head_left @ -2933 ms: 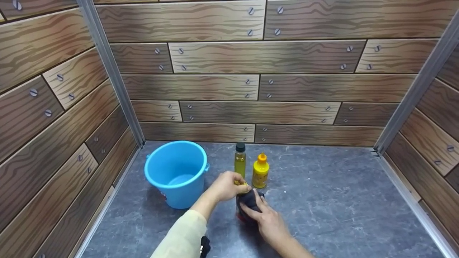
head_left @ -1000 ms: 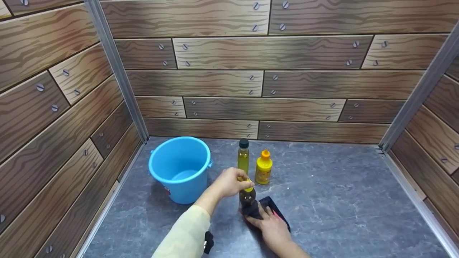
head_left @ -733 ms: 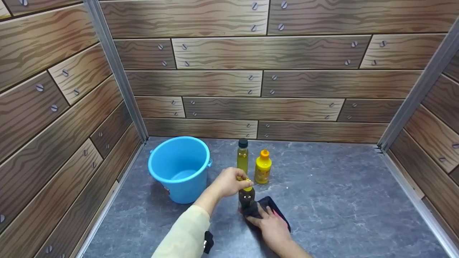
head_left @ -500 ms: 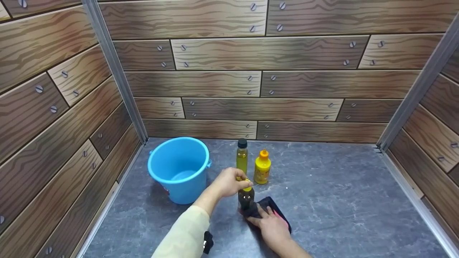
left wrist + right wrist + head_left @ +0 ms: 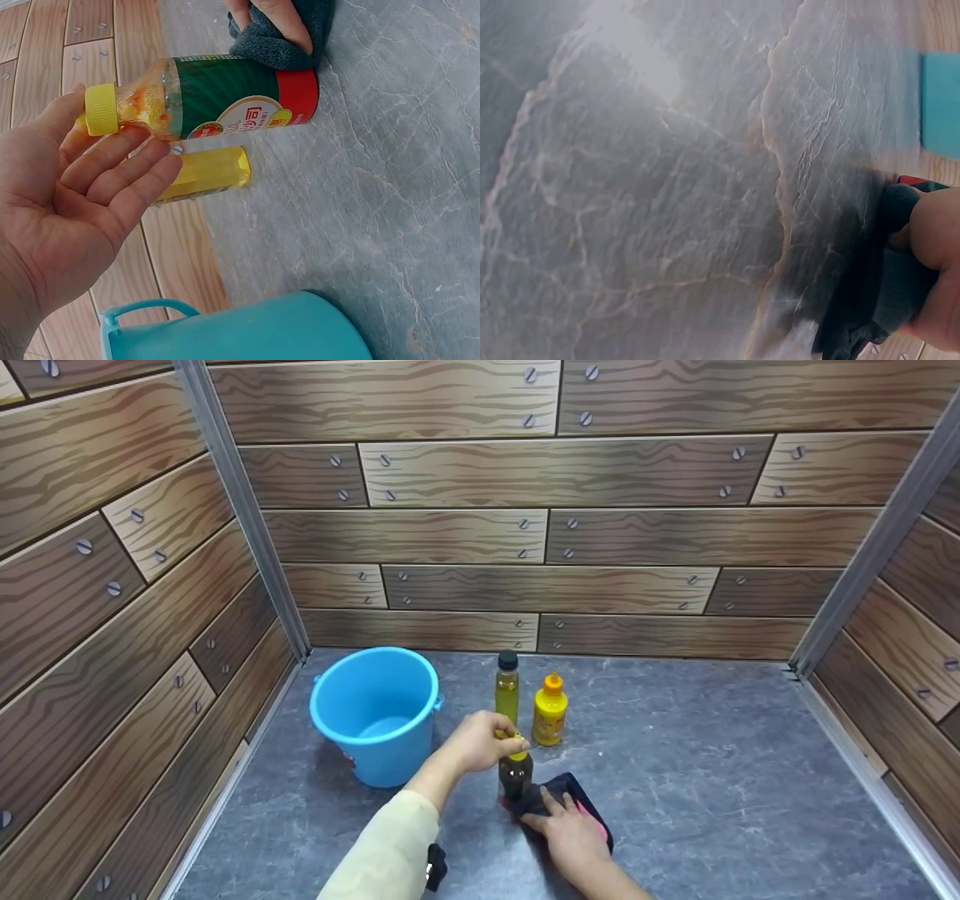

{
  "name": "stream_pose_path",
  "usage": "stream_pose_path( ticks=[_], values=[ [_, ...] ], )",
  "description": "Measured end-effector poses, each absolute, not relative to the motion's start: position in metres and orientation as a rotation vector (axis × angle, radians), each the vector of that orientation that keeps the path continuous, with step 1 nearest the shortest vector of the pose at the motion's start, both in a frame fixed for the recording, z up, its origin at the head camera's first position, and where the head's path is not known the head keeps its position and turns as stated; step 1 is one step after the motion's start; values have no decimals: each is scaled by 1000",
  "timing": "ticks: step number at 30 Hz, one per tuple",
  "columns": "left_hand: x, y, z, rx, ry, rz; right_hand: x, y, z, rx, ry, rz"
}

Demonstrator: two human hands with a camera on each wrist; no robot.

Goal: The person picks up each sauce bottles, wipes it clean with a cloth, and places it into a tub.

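Note:
A dark sauce bottle [image 5: 515,775] with a yellow cap [image 5: 101,109] and a green and red label stands upright on the grey floor. My left hand [image 5: 501,744] holds it at the cap, between thumb and fingers [image 5: 127,161]. My right hand [image 5: 561,819] grips a bunched dark cloth [image 5: 576,797] and presses it against the foot of the bottle [image 5: 232,97]. In the left wrist view the cloth [image 5: 281,46] touches the red end of the label. The right wrist view shows the cloth [image 5: 885,285] under my fingers [image 5: 934,232].
A blue bucket [image 5: 375,712] stands to the left of the bottle. Behind it stand a slim oil bottle [image 5: 507,694] with a black cap and a short yellow bottle [image 5: 550,716]. Wood-pattern walls close the left, back and right sides.
Earlier the cloth covered the bottle's upper body; it now lies at the bottle's foot. Over the last second my right hand slid slightly right. My left hand kept its hold.

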State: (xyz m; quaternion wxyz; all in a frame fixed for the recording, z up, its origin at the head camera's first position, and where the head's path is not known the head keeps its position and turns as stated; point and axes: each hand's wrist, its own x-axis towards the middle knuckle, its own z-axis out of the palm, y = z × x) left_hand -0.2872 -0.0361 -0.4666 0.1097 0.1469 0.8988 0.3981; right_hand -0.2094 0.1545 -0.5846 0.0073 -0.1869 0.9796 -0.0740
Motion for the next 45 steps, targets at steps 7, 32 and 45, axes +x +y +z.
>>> stream_pose_path(
  ticks=[7,32,45],
  values=[
    [-285,-36,-466,441,2650,1182,-205,156,-585,-574,3130,-222],
    [-287,-39,-468,483,2583,1236,-206,190,-580,-252,3122,-400],
    [-289,-43,-469,507,2510,1228,-192,190,-571,-377,3179,-517]
  ],
)
